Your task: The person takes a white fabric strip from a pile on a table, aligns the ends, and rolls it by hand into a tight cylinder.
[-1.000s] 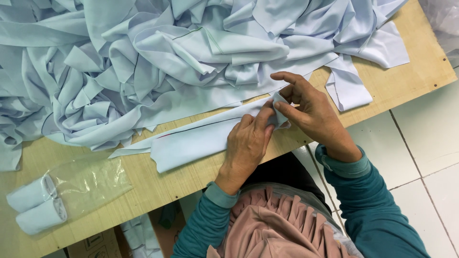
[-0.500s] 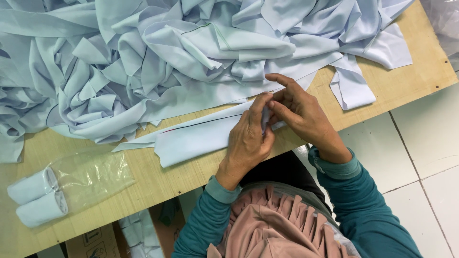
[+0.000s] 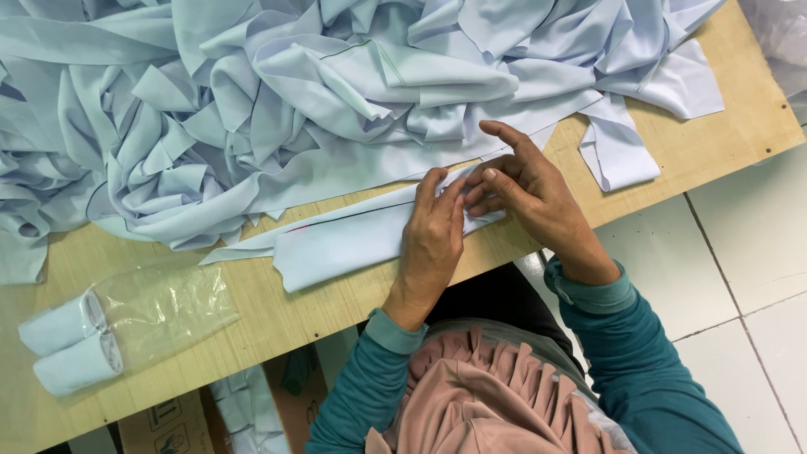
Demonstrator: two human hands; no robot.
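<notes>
Nearest the body, the left hand (image 3: 433, 240) lies flat, palm down, fingers stretched forward, pressing one end of the strip (image 3: 353, 240) onto the table (image 3: 277, 315); it pins the cloth rather than closing around it. The right hand (image 3: 525, 193) meets it from the right, its bent fingers pinching the strip's end just beside the left fingertips, index finger lifted. The strip runs leftward from both hands, flat along the table's near edge. It looks thin, light and limp, likely to slide and crease easily, so it is best taken at a folded edge or corner with a pinch while the other hand holds it down. The table edge is close under the wrists, leaving little bare wood on the near side. Further left of the left hand, well apart, a clear bag (image 3: 155, 307) with two rolls (image 3: 71, 349) sits near that edge. Beyond the fingers, a big rumpled heap (image 3: 277, 92) of the same pale blue cloth fills the far side, touching the strip, so open room lies mostly to the right, past a loose end (image 3: 618, 155).
</notes>
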